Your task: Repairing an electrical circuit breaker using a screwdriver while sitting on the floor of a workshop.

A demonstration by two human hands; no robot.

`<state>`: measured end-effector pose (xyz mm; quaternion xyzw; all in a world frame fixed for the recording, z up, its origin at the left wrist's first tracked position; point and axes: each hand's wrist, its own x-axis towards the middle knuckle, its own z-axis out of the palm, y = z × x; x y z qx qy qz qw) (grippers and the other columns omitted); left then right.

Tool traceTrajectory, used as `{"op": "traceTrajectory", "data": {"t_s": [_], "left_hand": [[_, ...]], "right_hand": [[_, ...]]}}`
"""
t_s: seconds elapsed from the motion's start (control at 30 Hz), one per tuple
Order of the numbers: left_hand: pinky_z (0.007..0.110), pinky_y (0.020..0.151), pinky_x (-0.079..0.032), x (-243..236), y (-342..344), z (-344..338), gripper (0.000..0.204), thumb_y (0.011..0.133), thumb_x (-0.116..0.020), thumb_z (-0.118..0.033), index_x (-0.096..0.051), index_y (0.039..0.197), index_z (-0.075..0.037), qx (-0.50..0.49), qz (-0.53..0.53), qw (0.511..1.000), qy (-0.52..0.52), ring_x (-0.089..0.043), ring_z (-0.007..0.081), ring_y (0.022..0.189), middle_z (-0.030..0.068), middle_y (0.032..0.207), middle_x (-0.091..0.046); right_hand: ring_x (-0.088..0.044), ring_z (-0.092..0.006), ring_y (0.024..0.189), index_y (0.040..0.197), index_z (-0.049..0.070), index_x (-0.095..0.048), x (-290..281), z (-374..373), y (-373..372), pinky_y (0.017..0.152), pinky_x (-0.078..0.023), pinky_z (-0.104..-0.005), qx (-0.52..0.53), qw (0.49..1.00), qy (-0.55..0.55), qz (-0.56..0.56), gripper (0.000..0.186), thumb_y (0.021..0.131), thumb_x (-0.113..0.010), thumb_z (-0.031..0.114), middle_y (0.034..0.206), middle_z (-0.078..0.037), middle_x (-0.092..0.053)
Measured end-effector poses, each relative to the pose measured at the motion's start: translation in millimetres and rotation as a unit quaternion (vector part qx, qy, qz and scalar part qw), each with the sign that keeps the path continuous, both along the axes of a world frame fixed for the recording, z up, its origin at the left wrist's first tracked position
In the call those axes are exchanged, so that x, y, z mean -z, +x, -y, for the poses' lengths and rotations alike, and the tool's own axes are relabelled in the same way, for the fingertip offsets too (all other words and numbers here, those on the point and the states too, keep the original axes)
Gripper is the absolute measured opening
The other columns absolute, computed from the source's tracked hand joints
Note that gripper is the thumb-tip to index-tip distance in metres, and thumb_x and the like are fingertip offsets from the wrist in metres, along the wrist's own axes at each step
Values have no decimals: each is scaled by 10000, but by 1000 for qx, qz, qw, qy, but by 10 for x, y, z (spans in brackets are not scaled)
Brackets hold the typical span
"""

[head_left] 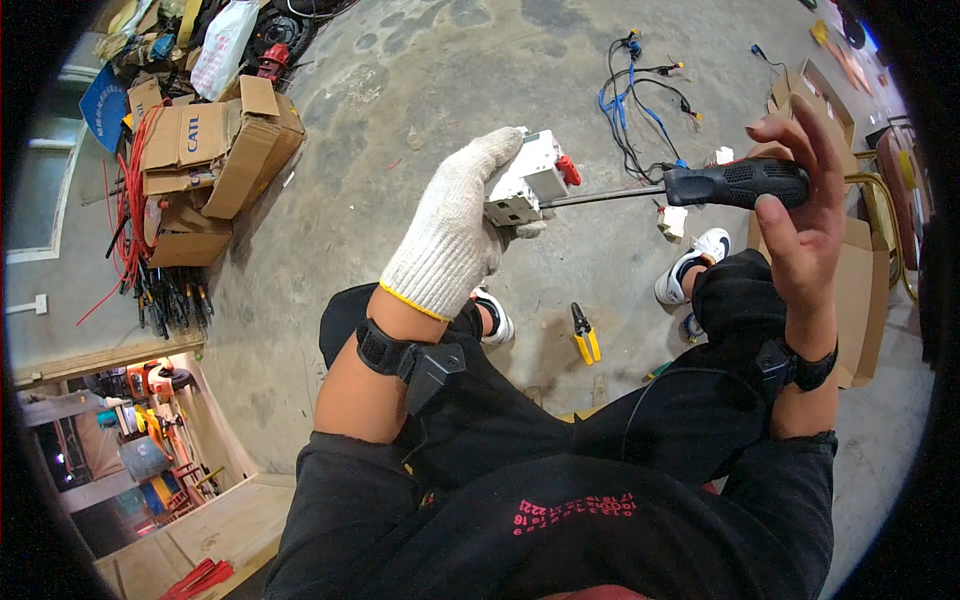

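Gloved left hand (452, 215) holds closed around the white switch (541, 165), toward twelve o'clock; right hand (812, 215), loosely open, touches the screwdriver (735, 184) at two. Screw-turning seems the step; next needs firmer grip.

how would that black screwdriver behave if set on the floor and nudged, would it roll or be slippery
The screwdriver would probably stay stiff, since its shaft looks straight and rod-like. With its handle much thicker than the shaft, it may roll in a curve. The handle's textured surface suggests it isn't very slippery.
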<state>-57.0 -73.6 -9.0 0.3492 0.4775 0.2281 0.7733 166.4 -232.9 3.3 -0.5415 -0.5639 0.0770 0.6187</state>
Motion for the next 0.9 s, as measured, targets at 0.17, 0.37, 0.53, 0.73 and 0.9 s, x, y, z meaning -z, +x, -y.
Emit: {"op": "traceTrajectory", "data": {"t_s": [0.17, 0.37, 0.53, 0.73, 0.9], "left_hand": [[334, 531, -521, 31, -56, 9, 324, 937, -560, -297, -555, 1127, -34, 24, 22, 999, 32, -583, 160, 580, 97, 898, -640], [314, 508, -503, 21, -22, 2, 305, 936, -560, -286, -561, 1113, -37, 11, 10, 1000, 19, -578, 151, 576, 102, 904, -637], [308, 502, -480, 40, -16, -10, 310, 939, -554, -296, -559, 1115, -40, 20, 5, 1000, 22, -585, 156, 604, 102, 907, -638], [333, 517, -480, 41, -67, 0, 303, 927, -577, -295, -594, 1107, -51, 10, 7, 997, 71, -616, 174, 666, 74, 878, -661], [312, 498, -473, 11, -25, 19, 312, 938, -557, -305, -559, 1112, -47, 2, 2, 1000, 20, -583, 171, 600, 101, 901, -635]], "right_hand": [[-521, -50, 602, 1381, 31, -440, -126, 33, 120, 511, -395, -174, -25, 954, -261, -146, 488, 991, -500, 317, 1099, -100, -619], [-585, -111, 865, 1387, 10, -430, 22, 45, 38, 742, -484, -222, -14, 998, -65, -9, 544, 883, -596, 131, 1097, -90, -615], [-598, -121, 833, 1409, 13, -396, 7, 27, 28, 721, -484, -225, -51, 998, -15, 46, 566, 916, -595, 209, 1157, -102, -579], [-457, -34, 478, 1346, 50, -466, -5, 35, 160, 440, -348, -167, -20, 912, -376, -161, 410, 999, -503, 265, 916, -16, -636], [-555, -165, 1048, 1367, 26, -460, -5, 112, 6, 938, -442, -295, -67, 994, -82, -25, 546, 872, -609, 202, 1108, -115, -587]]}}
